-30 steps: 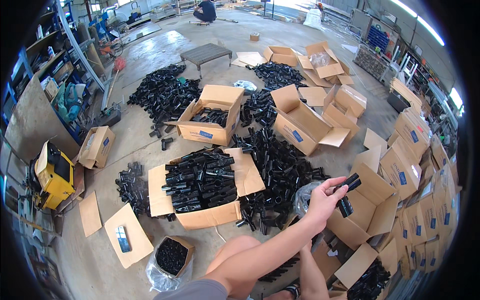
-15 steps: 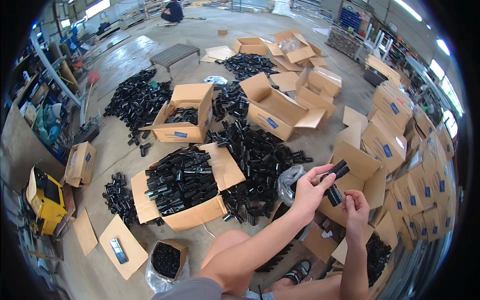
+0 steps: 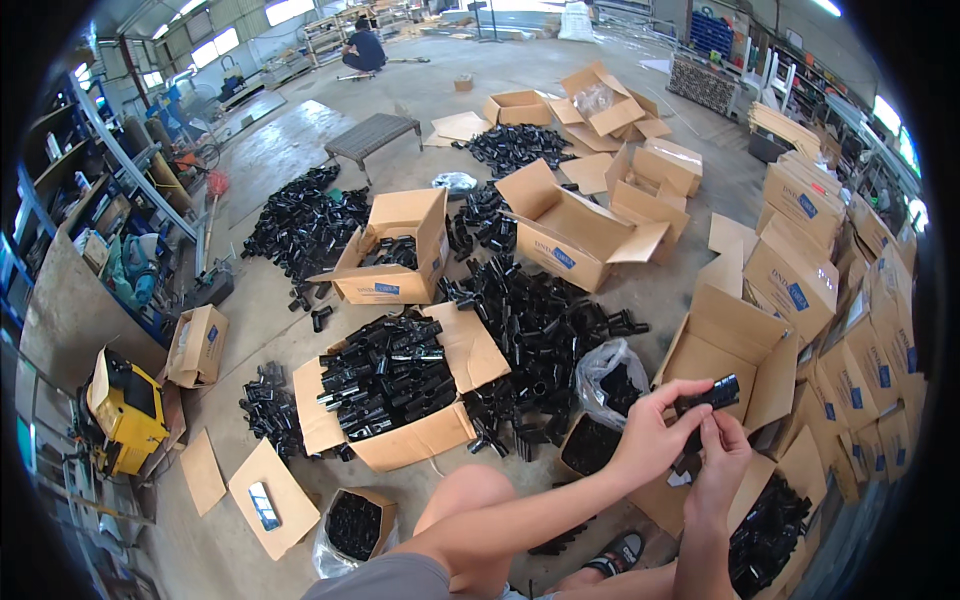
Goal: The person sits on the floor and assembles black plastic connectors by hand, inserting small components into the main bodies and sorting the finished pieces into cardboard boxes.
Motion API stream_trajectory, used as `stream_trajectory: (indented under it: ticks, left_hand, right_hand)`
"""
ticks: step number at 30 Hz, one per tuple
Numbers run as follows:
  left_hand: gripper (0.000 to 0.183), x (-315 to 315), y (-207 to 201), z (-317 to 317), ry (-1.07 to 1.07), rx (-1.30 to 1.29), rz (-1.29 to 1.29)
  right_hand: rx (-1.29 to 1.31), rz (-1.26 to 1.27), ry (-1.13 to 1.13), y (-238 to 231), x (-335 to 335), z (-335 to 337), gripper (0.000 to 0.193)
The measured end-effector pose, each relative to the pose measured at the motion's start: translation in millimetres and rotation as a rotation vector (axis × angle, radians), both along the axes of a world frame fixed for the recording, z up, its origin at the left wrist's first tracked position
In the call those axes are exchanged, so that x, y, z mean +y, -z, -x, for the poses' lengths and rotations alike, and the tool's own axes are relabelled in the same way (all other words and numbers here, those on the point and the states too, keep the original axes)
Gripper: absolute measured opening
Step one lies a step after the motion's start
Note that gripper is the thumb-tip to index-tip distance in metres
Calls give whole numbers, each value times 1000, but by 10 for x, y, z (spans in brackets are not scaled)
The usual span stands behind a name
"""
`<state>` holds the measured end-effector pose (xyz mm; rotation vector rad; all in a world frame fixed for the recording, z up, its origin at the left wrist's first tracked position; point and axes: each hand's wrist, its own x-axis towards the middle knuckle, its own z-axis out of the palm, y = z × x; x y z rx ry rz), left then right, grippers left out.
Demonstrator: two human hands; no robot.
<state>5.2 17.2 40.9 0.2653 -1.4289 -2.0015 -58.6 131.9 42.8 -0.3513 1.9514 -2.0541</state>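
My left hand (image 3: 652, 432) grips a black tubular pipe fitting (image 3: 724, 391) over the open box on the right. One round end of it sticks out past the fingers. Close against its underside is my right hand (image 3: 722, 458), thumb and fingers closed in a pinch; whatever lies between them is hidden. Below the hands stand a clear plastic bag (image 3: 608, 385) with small black parts and a box of small black pieces (image 3: 590, 446). An open empty carton (image 3: 722, 350) sits just beyond the hands.
A carton heaped with black fittings (image 3: 395, 375) stands left of centre, loose fittings (image 3: 545, 320) piled beside it. Stacked cartons (image 3: 840, 370) line the right. A phone (image 3: 264, 506) lies on cardboard near a yellow machine (image 3: 130, 415). Another person (image 3: 364, 48) crouches far back.
My right hand has come up against the fitting, which has tilted in my left hand. Both hands sit slightly lower and farther right in view. The whole view has shifted rightward and down.
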Motion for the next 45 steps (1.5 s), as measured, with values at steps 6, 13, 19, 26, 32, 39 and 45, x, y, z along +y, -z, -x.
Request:
stream_trajectory:
  ticks: [6,13,19,26,32,39,45]
  left_hand:
    - [33,102,-4,-14,-58,-9,7]
    - [32,113,-3,-26,-42,-8,31]
    - [32,112,-10,-31,-11,47,-71]
    - [32,96,2,-46,-40,62,-72]
    - [31,133,1,-54,-34,80,-132]
    - [31,104,15,-63,-76,88,-76]
    - [31,93,-6,-92,-71,92,-85]
  right_hand:
    - [-185,140,69,-52,-91,-116,19]
    - [-299,288,-20,55,0,-56,24]
    - [-296,312,44,-50,-72,-149,27]
    - [-258,302,22,86,-94,-181,28]
    - [-332,367,80,-57,-159,-288,28]
    - [-327,393,31,53,-169,-227,29]
    - [-352,424,-6,93,-136,-187,28]
